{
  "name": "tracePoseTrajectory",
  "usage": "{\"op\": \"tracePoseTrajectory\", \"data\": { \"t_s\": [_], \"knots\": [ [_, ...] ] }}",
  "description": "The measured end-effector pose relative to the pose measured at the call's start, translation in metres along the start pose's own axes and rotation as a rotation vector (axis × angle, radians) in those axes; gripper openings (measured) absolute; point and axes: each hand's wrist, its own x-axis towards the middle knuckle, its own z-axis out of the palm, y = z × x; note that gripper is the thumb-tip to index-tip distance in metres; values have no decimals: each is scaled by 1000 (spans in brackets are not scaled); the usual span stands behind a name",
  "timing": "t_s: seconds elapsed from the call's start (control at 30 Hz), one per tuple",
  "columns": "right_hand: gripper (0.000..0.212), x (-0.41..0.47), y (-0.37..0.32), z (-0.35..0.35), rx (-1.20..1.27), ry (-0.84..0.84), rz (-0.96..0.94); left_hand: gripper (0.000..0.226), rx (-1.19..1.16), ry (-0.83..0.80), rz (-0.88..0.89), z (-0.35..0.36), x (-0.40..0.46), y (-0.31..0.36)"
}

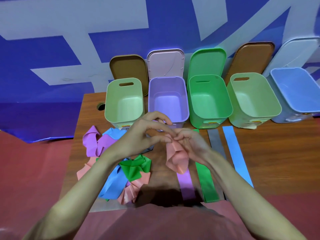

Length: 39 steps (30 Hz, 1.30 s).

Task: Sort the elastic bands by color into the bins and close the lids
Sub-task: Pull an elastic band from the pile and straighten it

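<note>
Wooden counter [270, 153] carries five open bins along its far edge, while both hands, left [147, 135] and right [190, 144], pinch a pink band [176, 158] mid-counter; folding it flat first should help.

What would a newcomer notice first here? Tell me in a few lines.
Both hands meet at the table's centre, the left hand and right hand pinching a pink band that hangs down. Behind them stand five open bins in a row, the purple bin in front of its raised lid. A tangled pile of bands lies at the left, while flat strips such as the blue strip lie at the right.
</note>
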Motion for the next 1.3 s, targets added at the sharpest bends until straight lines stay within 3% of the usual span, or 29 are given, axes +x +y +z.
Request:
{"op": "tracePoseTrajectory", "data": {
  "t_s": [0.37, 0.47, 0.63, 0.8, 0.93, 1.07, 1.13, 1.3],
  "knots": [
    [64, -3, -6, 7, -85, 16, -64, 14, 74, -86, 48, 7, 4, -6],
    [41, -3, -5, 6, -75, 30, -58, 11, 46, -42, 45, 11, 5, -8],
    [26, 0, 1, -7, -213, 106, -66, 11, -41, 42, 1, 17, 7, -5],
    [51, -4, 5, -25, -408, 95, -93, 6, -140, 104, -10, 12, 16, 8],
    [38, -3, 16, -27, -472, 48, 6, 11, -172, 207, -37, 13, 26, 8],
    [28, -1, 28, -27, -585, -40, -24, 8, -184, 395, -83, 14, 33, -1],
    [21, 0, 36, -30, -627, 3, -15, 8, -197, 496, -141, 12, 35, -11],
    [32, -4, 70, -40, -680, 144, 97, 22, -245, 664, -364, 5, 34, -52]
  ]
}}
